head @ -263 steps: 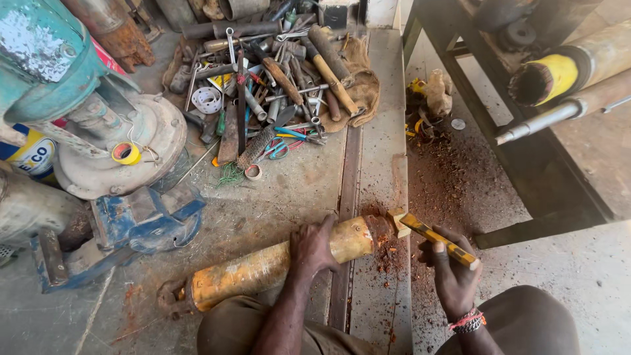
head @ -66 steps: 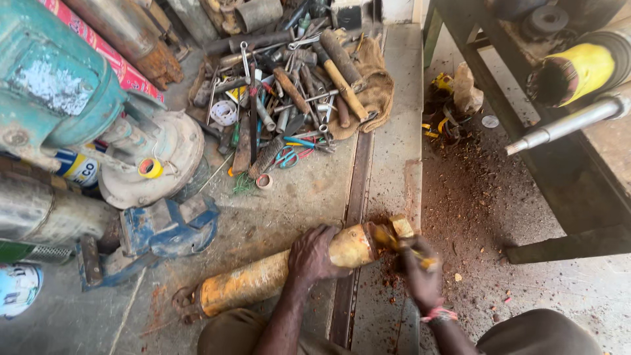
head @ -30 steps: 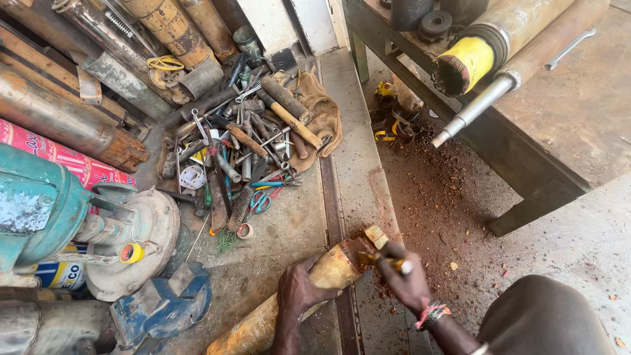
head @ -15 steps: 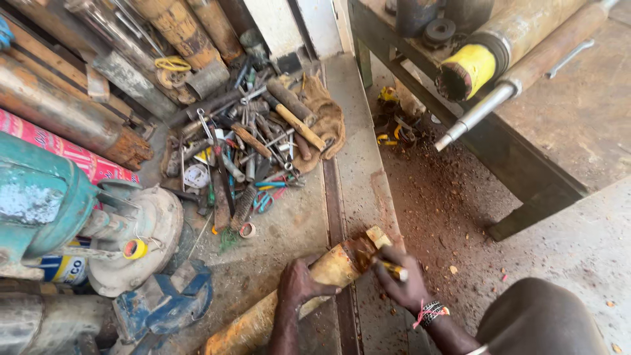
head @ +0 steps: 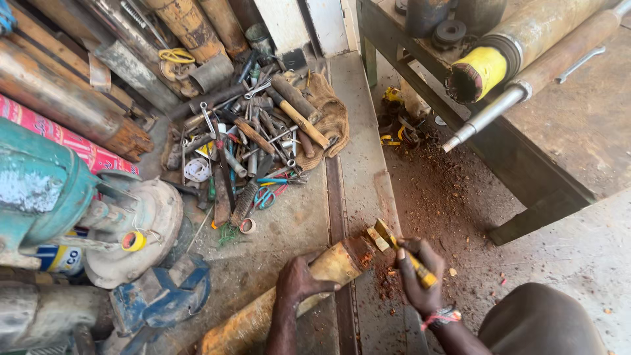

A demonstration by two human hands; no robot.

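Head view: a rusty yellow cylinder (head: 289,299) lying slantwise on the concrete floor (head: 289,230), open end up-right, caked in red-brown rust. Left hand (head: 299,281) clamped over its upper part, fingers wrapped tight. Right hand (head: 419,279) closed in a fist around a yellow-handled scraper (head: 401,251), blade tip at the cylinder's mouth. Rust crumbs (head: 453,197) scattered beside it. Farther off, a pile of hand tools (head: 253,148) on the floor, a teal machine (head: 39,190) at left, a blue vise (head: 161,299) near it, a workbench (head: 565,118) at right carrying a yellow-ended tube (head: 486,66).
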